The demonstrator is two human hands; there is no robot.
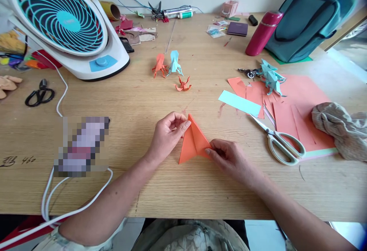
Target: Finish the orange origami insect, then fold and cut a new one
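Observation:
An orange paper folded into a pointed triangle lies on the wooden table in front of me. My left hand pinches its top point with curled fingers. My right hand presses and grips the paper's right corner with thumb and fingers. Both hands are closed on the same folded piece.
White-handled scissors lie to the right on orange paper sheets, beside a light blue strip and a cloth. Small origami figures stand further back. A fan, black scissors, a white cable, a pink bottle and a teal bag surround them.

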